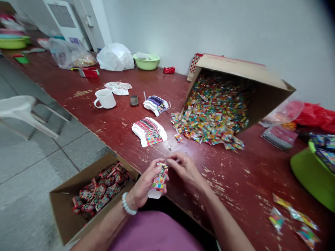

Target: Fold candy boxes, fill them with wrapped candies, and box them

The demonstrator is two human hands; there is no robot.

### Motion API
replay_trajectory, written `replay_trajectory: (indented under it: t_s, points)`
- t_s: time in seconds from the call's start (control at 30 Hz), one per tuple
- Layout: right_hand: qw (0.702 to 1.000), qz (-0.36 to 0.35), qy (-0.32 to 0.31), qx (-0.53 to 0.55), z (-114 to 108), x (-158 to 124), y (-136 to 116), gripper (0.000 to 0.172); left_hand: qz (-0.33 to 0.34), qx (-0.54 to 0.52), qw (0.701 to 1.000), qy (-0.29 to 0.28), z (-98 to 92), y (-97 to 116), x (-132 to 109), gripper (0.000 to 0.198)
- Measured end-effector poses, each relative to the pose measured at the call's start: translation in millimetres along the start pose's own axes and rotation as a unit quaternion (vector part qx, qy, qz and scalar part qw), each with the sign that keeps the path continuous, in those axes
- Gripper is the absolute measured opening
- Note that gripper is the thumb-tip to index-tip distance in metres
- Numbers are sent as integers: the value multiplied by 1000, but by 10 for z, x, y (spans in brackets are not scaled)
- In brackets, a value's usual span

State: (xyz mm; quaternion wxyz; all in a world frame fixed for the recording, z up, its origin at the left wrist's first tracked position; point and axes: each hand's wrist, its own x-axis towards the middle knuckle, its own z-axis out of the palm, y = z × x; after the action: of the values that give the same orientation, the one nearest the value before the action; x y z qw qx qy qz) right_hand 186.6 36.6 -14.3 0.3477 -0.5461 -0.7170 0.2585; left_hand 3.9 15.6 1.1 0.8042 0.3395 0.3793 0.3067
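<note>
My left hand (143,183), with a beaded bracelet at its wrist, is closed around a small printed candy box (158,181). The box is held tilted at the table's front edge, its white flap toward me. At the box's upper end, the thumb and fingers of my right hand (184,170) are pinched together; what lies between them is hidden. Just beyond is a fanned stack of flat red-and-white cartons (149,131). Small wrapped candies (209,122) spill from a large cardboard box (272,94) lying on its side.
An open carton (61,209) of red packets (101,190) stands below the table edge at left. Purple cartons (156,104), a white mug (105,99) and a green basin (147,62) are on the table. Loose packets (276,219) lie near a green container (311,174) at right.
</note>
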Motion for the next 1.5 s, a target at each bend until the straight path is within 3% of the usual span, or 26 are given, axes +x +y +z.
replay_trajectory:
  t_s: [0.07,0.2,0.37,0.47,0.57,0.7,0.77,0.83,0.93,1.0,1.1,1.2,1.4,1.5]
  points:
    - [993,52,82,-71,-63,277,181,19,14,-1,1000,3,-60,58,-19,38]
    - [983,83,122,-109,-42,665,473,26,28,41,999,1,-228,115,-70,41]
    - [981,111,136,-81,30,680,627,20,43,61,995,61,-407,226,-105,64]
    - [982,127,134,-28,-54,518,522,18,39,61,994,81,-446,313,-77,62]
    - [985,129,104,47,-124,224,223,24,41,55,992,108,-444,354,-14,50]
    - [956,151,-6,252,-65,-188,-191,28,70,38,988,135,-397,324,67,39]
    - [959,141,19,244,-19,-295,-276,25,82,7,988,127,-365,286,77,37]
    - [960,143,85,227,2,-324,-277,27,77,-27,991,108,-330,239,57,37]
    - [934,177,140,277,-15,-285,-223,39,31,-65,995,63,-263,156,-16,38]
    - [923,191,132,308,-42,-249,-209,39,-13,-72,997,9,-201,96,-69,41]
    - [932,186,89,299,-91,-221,-240,32,-69,-57,993,-80,-105,17,-114,48]
    - [941,170,46,290,-159,-236,-276,28,-77,-35,989,-123,-58,-23,-108,42]
    - [963,148,56,220,-238,-323,-241,25,5,56,994,-98,-75,-7,-71,39]
    - [973,136,30,184,-205,-332,-252,19,41,125,987,-92,-36,1,-76,32]
